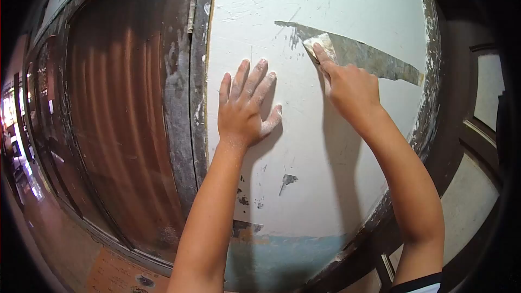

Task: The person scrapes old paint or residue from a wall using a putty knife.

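Note:
My right hand [353,89] grips a small scraper [328,42] whose pale blade is smeared white, its index finger laid along the blade. The blade rests against the white wall panel [249,32], at the lower edge of a long grey strip [380,61] where the surface shows bare. The handle is hidden inside my hand. My left hand [241,111] lies flat on the white panel, fingers spread and tips dusted white, with nothing in it. Below it to the right is a small grey chipped spot [287,182].
At the left stands a dark-framed door with a reddish-brown curtain [119,92] behind its pane and a metal hinge [191,15]. A dark panelled wooden door [461,130] borders the right. A light-blue band [298,249] runs below; a brown sheet [116,271] lies at lower left.

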